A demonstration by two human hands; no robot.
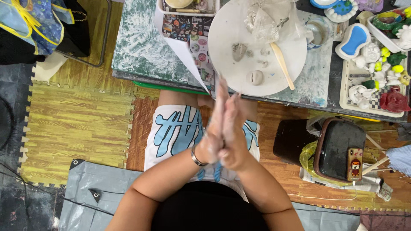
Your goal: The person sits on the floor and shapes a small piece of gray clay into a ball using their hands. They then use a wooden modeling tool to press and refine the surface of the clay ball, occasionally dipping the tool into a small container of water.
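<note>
Above the lap, just short of the table edge, the left hand [212, 128] and right hand [234, 130] are pressed flat, palm to palm, fingers extended and pointing toward the table. Both are coated in pale, chalky residue. Whether anything lies between the palms cannot be told; the hands are motion-blurred. A metal bracelet [196, 157] circles the left wrist.

Directly ahead sits a round white board [222, 38], matt and smeared, overhanging the table edge. On it lie small grey clay lumps [255, 77], one oval, one roughly heart-shaped [239, 51], beside a slender wooden modelling tool [282, 64] and crumpled clear plastic film [263, 21]. A printed paper sheet [188, 42] slopes down from the table's left of the board. To the right, a tray [344, 92] holds painted ceramic figurines. A black bag [338, 149] with a phone [354, 164] on top stands on the wood-pattern foam mat [77, 124].
</note>
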